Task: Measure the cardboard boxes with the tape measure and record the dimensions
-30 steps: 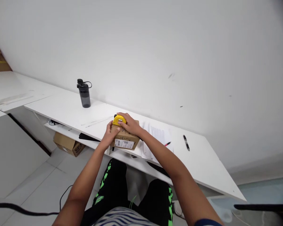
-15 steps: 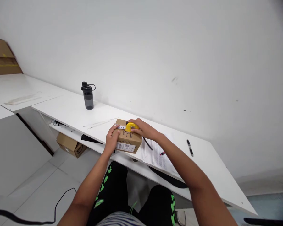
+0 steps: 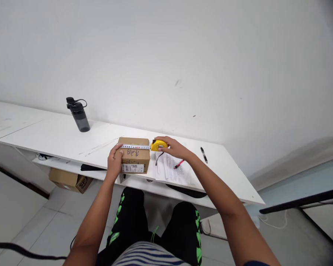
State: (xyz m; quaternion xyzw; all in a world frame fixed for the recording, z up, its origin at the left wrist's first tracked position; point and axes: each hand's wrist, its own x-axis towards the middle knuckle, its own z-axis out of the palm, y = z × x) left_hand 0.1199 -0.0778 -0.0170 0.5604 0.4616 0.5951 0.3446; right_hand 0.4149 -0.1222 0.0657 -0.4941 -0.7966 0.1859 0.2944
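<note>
A small cardboard box (image 3: 141, 157) with black handwriting and a white label sits on the white table. Across its top lies the white blade (image 3: 134, 146) of a tape measure, pulled out from left to right. My left hand (image 3: 115, 160) grips the box's left side, its fingers closed and pressing the blade's end at the top left edge. Just beyond the right edge, my right hand (image 3: 173, 147) is closed around the yellow tape measure case (image 3: 158, 145). A black wrist strap (image 3: 159, 159) hangs below the case over the papers.
Printed papers (image 3: 169, 170) with a red pen (image 3: 179, 164) lie right of the box, and a black pen (image 3: 204, 155) farther right. A dark bottle (image 3: 80, 117) stands at the left. Below is a shelf (image 3: 144, 186); another carton (image 3: 68, 180) is under the table.
My right hand has drawn the tape measure case rightward past the box, so more blade shows. My left hand stays at the box's left edge. The view has shifted to the right.
</note>
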